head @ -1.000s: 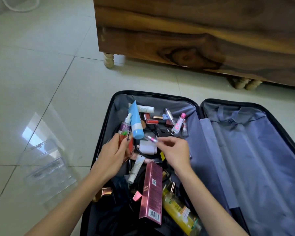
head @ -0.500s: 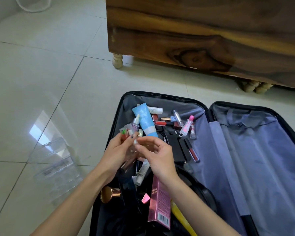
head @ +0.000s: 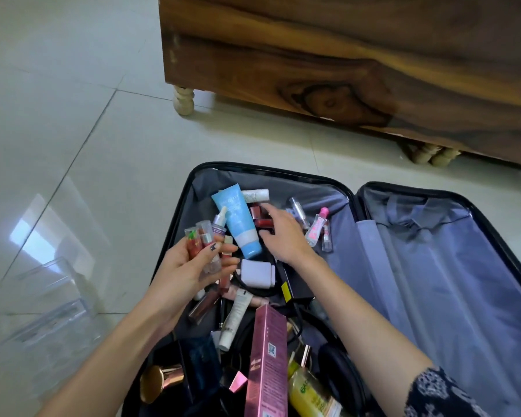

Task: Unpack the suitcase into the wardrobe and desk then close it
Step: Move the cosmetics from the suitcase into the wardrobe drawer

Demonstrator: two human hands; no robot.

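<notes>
red lipsticks [head: 260, 220] — right hand [head: 283, 237] arrived

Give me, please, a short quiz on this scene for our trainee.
1. True or false: the suitcase is shut.
2. Which hand grips the small tubes? A. left B. right C. neither
3. Fill in: the right hand reaches over red lipsticks beside a ____ tube.

Key:
1. False; it lies open on the floor.
2. A, the left hand.
3. Blue: the blue tube.
</notes>
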